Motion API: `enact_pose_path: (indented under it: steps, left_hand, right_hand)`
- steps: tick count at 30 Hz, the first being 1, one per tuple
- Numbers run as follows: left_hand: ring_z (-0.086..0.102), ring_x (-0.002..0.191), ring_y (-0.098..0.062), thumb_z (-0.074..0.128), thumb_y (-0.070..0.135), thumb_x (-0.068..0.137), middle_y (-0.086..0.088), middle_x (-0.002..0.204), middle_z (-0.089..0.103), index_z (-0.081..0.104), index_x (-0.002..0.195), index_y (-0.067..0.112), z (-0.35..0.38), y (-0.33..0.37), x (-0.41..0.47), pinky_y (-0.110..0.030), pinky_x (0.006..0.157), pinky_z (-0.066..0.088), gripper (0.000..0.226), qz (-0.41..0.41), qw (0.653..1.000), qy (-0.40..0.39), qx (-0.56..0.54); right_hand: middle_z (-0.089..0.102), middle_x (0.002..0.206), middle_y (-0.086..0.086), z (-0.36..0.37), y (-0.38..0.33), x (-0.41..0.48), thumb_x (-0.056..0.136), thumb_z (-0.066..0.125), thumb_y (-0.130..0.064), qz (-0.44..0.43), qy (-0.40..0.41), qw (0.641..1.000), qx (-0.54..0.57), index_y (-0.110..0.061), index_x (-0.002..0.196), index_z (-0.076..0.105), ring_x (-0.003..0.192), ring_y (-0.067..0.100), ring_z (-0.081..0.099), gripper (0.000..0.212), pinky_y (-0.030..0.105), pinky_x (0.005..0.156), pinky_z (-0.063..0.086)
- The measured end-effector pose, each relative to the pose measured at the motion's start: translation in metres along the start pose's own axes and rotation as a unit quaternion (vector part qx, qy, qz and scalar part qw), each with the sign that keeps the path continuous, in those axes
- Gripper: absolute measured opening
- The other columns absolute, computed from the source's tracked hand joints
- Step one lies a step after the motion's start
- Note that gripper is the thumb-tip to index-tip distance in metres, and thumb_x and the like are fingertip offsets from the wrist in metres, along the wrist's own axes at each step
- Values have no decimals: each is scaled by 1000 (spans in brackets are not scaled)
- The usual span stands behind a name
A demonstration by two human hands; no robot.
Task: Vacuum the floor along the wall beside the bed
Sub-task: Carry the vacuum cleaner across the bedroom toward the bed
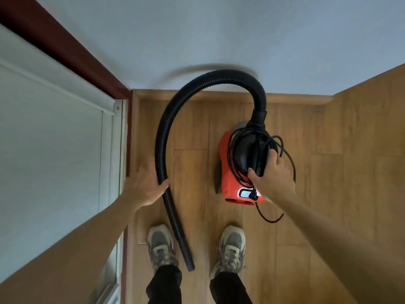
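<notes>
A small red and black vacuum cleaner (228, 172) stands on the wooden floor (192, 132) in front of my feet. My right hand (271, 176) grips its black top handle, where a black power cord (285, 150) is loosely coiled. From the top, a black ribbed hose (166, 128) arcs up along the wall and comes down to the left, its open end (189, 265) lying between my shoes. My left hand (146, 185) is spread open with its thumb and palm touching the hose partway down.
A pale wall (219, 36) with a wooden skirting board (295, 98) runs straight ahead. On the left is a window or door with a white roller blind (50, 139) and a dark red frame (65, 47). A wooden panel (372, 128) rises on the right.
</notes>
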State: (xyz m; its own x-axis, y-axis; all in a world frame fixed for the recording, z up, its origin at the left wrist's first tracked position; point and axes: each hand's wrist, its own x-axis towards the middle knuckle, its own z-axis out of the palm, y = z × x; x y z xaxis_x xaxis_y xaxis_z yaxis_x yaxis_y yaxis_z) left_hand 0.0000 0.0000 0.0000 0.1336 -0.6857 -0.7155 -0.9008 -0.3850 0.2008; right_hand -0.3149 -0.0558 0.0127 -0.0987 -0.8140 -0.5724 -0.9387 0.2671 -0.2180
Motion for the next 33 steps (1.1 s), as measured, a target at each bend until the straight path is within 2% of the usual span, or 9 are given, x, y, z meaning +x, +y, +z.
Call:
enact_pose_path:
  steps: [2, 4, 8, 13, 18, 23, 29, 32, 33]
  left_hand:
    - [58, 77, -21, 57, 49, 96, -3, 93, 52, 22, 146, 16, 10, -8, 14, -35, 67, 49, 69, 2, 1000, 16, 3]
    - [56, 76, -20, 59, 49, 95, -1, 93, 51, 27, 141, 15, 17, -14, 27, -34, 65, 46, 65, -1, 1000, 22, 5]
    - [56, 80, -21, 61, 48, 94, -4, 101, 51, 29, 137, 14, 32, -23, 56, -34, 64, 44, 63, -14, 999, 38, 6]
    - [53, 88, -24, 64, 45, 92, -5, 104, 49, 33, 135, 14, 47, -24, 91, -38, 67, 43, 61, -52, 994, 71, -57]
    - [63, 74, -20, 65, 42, 91, -5, 99, 60, 38, 126, 16, 61, -27, 116, -41, 65, 58, 51, -70, 981, 92, -157]
    - [56, 71, -5, 66, 31, 94, -2, 104, 60, 39, 133, 14, 76, -32, 127, -19, 55, 42, 50, -64, 961, 114, -243]
    - [62, 80, -10, 62, 18, 97, -4, 108, 62, 40, 134, 18, 85, -36, 131, -21, 63, 51, 43, -31, 945, 133, -298]
    - [65, 90, -14, 62, 17, 97, -4, 111, 63, 42, 132, 19, 87, -36, 128, -32, 79, 58, 40, -14, 933, 157, -322]
    - [65, 92, -14, 62, 17, 97, -3, 111, 63, 43, 133, 20, 88, -35, 126, -31, 81, 58, 40, -6, 930, 169, -327]
  right_hand:
    - [47, 136, 19, 11, 2, 11, 87, 62, -45, 16, 33, 999, 15, -10, 146, 26, 124, 37, 46, 77, 49, 93, 50]
    - [45, 139, 19, 21, 3, 20, 87, 63, -45, 28, 50, 998, 24, -9, 146, 25, 126, 38, 45, 79, 51, 93, 49]
    - [41, 142, 16, 41, 2, 30, 87, 65, -41, 37, 94, 992, 71, -9, 146, 26, 125, 37, 47, 77, 49, 91, 50]
    - [41, 141, 11, 58, -1, 36, 89, 65, -36, 41, 160, 976, 141, -11, 142, 30, 123, 31, 50, 68, 44, 88, 50]
    - [45, 141, 9, 66, 0, 44, 94, 61, -34, 42, 195, 960, 195, -9, 139, 34, 124, 26, 51, 58, 29, 85, 42]
    - [53, 135, 4, 72, 2, 50, 97, 55, -38, 33, 211, 948, 234, -12, 135, 37, 114, 17, 55, 50, 26, 80, 42]
    - [56, 112, -6, 74, 2, 50, 99, 51, -42, 32, 216, 938, 270, -16, 134, 38, 100, 16, 60, 44, 31, 81, 54]
    - [55, 106, -8, 72, 4, 49, 102, 48, -38, 34, 210, 937, 278, -14, 135, 39, 92, 9, 55, 42, 15, 73, 45]
    - [55, 106, -8, 72, 5, 49, 102, 47, -37, 35, 210, 936, 280, -13, 135, 40, 91, 8, 54, 42, 10, 70, 42]
